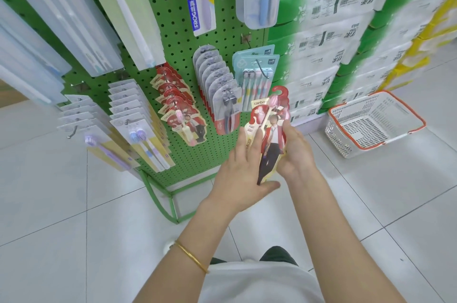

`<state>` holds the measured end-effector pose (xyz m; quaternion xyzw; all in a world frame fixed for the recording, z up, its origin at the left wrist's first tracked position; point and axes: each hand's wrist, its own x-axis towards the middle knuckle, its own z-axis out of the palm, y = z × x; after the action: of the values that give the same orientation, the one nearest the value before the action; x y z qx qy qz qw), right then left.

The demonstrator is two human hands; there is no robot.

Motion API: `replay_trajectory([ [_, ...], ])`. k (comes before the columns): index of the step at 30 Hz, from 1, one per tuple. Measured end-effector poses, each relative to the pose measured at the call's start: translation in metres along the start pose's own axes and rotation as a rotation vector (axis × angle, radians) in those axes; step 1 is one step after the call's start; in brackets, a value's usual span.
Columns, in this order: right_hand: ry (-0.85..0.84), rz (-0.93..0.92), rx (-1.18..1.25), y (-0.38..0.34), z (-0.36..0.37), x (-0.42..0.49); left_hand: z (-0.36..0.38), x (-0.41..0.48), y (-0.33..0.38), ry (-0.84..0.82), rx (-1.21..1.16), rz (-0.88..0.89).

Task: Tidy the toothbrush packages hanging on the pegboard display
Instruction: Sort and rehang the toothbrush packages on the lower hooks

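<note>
My right hand (294, 151) grips the red toothbrush package (270, 134), fingers hidden behind; left hand (243, 171) presses flat, clear of the pegboard (178, 42).

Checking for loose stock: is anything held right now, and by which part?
The red toothbrush package: right hand grips its lower right edge; left hand braces its left side with straight fingers, thumb under the bottom.

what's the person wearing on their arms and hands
No gloves on the left hand or right hand, and no sleeves cover the forearms in view. A thin gold bangle circles the left wrist. The top is white.
</note>
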<state>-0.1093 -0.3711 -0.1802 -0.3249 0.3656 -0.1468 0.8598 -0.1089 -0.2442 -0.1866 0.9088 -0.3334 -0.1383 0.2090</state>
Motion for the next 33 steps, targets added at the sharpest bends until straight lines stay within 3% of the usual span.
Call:
replay_trajectory([
  [4,-0.132,0.033,-0.078,0.002,0.001,-0.003,-0.008,0.007,-0.002,-0.029,-0.078,-0.025],
  [8,-0.107,-0.054,-0.190,0.001,0.000,-0.004,-0.014,0.011,0.001,0.006,-0.851,-0.192],
  [11,-0.068,-0.076,-0.229,-0.005,-0.001,-0.006,-0.015,0.010,0.004,0.058,-1.105,-0.290],
  [14,-0.156,-0.091,-0.365,-0.006,-0.004,-0.009,-0.013,0.016,0.001,0.094,-1.172,-0.381],
  [18,-0.244,-0.141,-0.361,-0.010,-0.008,-0.005,-0.016,0.018,-0.002,0.055,-1.222,-0.507],
  [28,-0.562,-0.024,-0.528,-0.012,-0.014,-0.002,-0.063,0.043,-0.003,0.454,-1.083,-0.304],
  [33,-0.636,0.003,-0.656,-0.006,-0.009,-0.001,-0.071,0.037,-0.012,0.516,-1.010,-0.306],
])
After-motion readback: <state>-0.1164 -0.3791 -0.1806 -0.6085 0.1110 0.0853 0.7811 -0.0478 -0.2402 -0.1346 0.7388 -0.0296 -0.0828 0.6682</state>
